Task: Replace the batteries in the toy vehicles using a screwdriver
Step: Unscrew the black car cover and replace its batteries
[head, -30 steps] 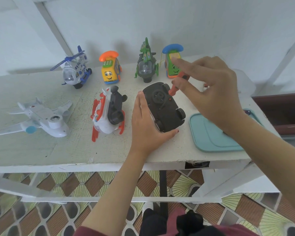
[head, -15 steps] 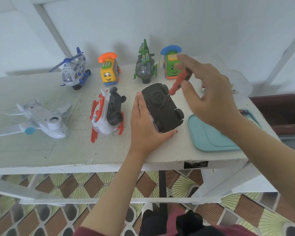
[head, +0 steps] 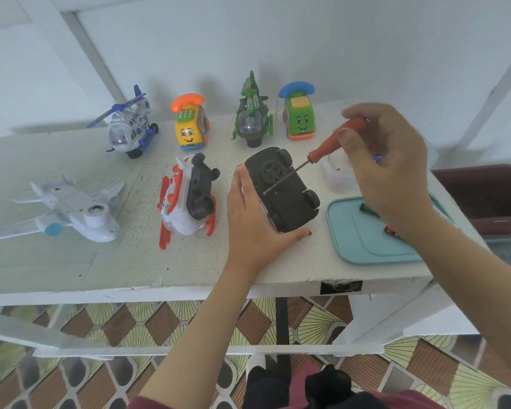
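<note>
- The black plastic toy car (head: 281,187) lies upside down, wheels up, near the front edge of the rough white table (head: 101,261).
- Your left hand (head: 254,219) holds the car. Your fingers lie along its left side and your thumb hooks round its near end.
- Your right hand (head: 387,160) pinches the red-handled metal screwdriver (head: 322,149) high on its handle. The screwdriver leans down to the left, and its tip sits on the car's black belly.
- Just right of the car lies a flat teal plastic tray (head: 366,249). On it are a small green piece (head: 366,208) and a small red piece (head: 391,231), half hidden by your right arm.
- Behind the tray stands a small clear plastic tub (head: 335,177). What is inside is too blurry to tell.
- Just left of the car, a red and white toy with a black bottom (head: 186,199) lies on its side. Further left lies a white toy plane (head: 71,208).
- Along the back stand a blue and white toy helicopter (head: 130,125), a yellow toy phone car (head: 189,128), a green toy helicopter (head: 252,119) and a green toy phone car with a blue handset (head: 300,116).
- A dark brown box (head: 484,196) sits past the table's right end.
</note>
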Motion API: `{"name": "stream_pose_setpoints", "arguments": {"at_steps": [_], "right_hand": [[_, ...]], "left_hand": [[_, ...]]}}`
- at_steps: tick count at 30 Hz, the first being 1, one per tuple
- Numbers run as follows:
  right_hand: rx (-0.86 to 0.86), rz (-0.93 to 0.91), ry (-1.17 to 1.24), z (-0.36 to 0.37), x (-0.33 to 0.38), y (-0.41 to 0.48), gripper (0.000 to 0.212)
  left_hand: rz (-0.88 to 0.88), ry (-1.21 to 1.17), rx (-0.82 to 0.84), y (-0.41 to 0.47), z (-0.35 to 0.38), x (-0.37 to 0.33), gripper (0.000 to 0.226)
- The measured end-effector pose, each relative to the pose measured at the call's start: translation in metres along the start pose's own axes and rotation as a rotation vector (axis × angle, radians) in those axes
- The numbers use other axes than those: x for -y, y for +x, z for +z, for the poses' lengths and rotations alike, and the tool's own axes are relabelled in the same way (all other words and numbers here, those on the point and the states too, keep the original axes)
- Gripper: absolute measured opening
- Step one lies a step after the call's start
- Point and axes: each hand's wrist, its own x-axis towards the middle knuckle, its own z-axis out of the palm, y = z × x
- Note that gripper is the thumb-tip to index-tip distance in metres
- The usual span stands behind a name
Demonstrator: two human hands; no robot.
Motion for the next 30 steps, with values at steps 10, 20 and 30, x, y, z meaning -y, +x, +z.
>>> {"name": "stream_pose_setpoints", "arguments": {"at_steps": [10,20,30], "right_hand": [[-0.091,0.592,0.34,-0.01,-0.017,-0.007,0.025],[-0.156,0.802,0.524,-0.012,-0.023,-0.012,0.022],[-0.081,0.862,0.54,-0.015,-0.021,-0.02,0.012]], "left_hand": [[0.092,0.086,-0.134,-0.015,-0.019,0.01,0.097],[0.16,0.053,0.14,0.015,-0.065,0.003,0.086],[0.077,0.137,0.596,0.078,-0.069,-0.007,0.095]]}}
